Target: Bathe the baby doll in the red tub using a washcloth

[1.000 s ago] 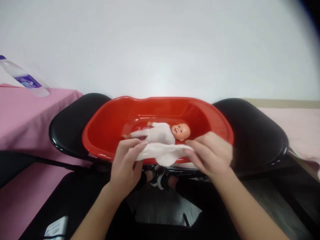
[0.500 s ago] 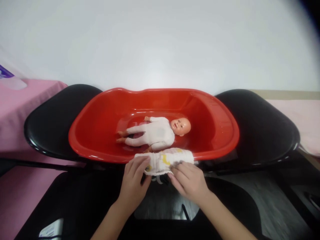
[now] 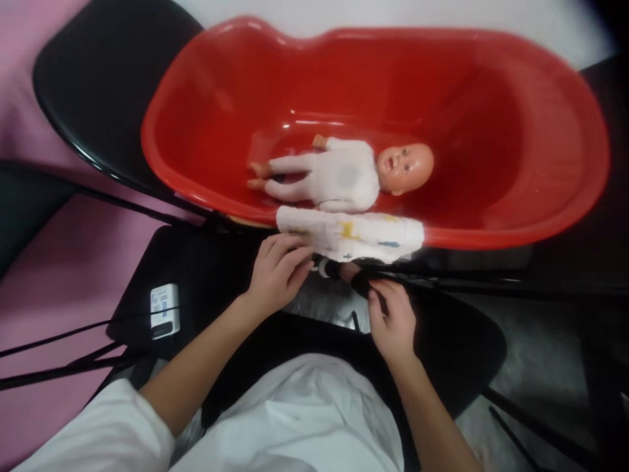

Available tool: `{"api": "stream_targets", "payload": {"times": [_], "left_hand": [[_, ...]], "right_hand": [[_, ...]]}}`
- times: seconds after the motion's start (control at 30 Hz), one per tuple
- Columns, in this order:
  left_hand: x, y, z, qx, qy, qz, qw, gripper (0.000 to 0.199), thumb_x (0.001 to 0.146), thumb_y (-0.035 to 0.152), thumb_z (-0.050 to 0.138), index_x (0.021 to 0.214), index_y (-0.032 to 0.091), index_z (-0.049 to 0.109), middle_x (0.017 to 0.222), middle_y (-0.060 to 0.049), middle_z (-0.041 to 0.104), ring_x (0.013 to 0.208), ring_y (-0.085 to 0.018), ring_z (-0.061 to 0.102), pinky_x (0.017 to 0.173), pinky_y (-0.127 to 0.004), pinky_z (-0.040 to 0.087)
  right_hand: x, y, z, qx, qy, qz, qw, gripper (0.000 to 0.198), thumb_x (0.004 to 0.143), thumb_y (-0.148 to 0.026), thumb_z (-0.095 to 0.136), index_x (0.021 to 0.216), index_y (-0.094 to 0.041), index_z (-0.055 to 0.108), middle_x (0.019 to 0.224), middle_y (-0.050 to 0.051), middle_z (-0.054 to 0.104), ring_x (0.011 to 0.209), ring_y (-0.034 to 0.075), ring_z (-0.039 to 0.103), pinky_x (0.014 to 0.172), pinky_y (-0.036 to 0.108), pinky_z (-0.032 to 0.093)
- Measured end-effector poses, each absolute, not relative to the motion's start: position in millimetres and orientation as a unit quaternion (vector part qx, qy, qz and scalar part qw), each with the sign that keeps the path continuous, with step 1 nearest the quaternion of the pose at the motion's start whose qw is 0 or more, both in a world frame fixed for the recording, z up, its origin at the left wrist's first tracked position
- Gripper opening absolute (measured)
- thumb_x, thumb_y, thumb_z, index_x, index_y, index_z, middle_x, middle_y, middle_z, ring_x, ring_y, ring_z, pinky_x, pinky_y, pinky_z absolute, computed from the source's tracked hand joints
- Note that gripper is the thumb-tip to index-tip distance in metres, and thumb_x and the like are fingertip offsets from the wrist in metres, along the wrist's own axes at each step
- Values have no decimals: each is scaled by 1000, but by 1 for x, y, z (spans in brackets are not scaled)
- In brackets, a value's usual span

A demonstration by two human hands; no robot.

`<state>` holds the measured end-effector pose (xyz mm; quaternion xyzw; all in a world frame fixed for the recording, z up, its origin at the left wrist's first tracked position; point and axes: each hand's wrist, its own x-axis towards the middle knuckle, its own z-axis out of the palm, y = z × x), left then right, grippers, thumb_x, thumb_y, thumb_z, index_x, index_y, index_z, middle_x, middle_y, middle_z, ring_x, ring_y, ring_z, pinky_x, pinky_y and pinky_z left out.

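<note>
A baby doll [image 3: 346, 172] in a white suit lies on its back inside a red baby bathtub [image 3: 196, 187], head to the right. Over the tub's near rim hangs a folded white cloth [image 3: 363, 236] with yellow and blue figures. My left hand [image 3: 279, 270] is at the cloth's lower left edge, fingers loosely bent and overlapping it; a firm grip does not show. Below the cloth's right half, apart from it, my right hand [image 3: 394, 320] is loosely curled, its thumb and fingers apart, with nothing seen in it.
Black chairs stand around the tub; one seat [image 3: 118, 85] is at its left end. A white device [image 3: 164, 311] with a cable lies on the black seat at lower left. Pink fabric [image 3: 54, 288] covers the left side.
My view has tilted down and come nearer. My right hand has let go of the cloth and dropped below it. The cloth now lies spread along the rim.
</note>
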<state>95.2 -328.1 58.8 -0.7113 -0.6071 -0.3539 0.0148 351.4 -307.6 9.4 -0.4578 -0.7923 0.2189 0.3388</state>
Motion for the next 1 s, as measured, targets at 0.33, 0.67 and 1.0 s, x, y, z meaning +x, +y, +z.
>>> {"api": "stream_targets", "payload": {"times": [0.33,0.67,1.0], "left_hand": [[135,-422,6,-795,-549,-176,-186,19,97,19,47,96,17,65,75,-2,63,66,-14,59,60,-24,46],[104,-370,95,-675,-631,-382,-38,14,93,13,51,93,19,63,73,1,66,63,-10,61,61,-20,48],[24,-143,120,-714,-693,39,-92,34,81,30,64,113,20,66,134,-13,50,110,-31,56,87,-44,50]], "right_hand": [[389,-338,-44,-574,-598,466,309,20,94,-31,54,104,-18,65,101,8,68,86,17,67,79,34,55],[407,-301,50,-470,-752,260,382,16,91,-17,56,101,-23,68,87,4,69,75,16,66,69,27,54],[306,-82,157,-487,-566,303,592,28,90,-32,54,115,-20,61,127,9,61,120,22,56,105,41,43]]}}
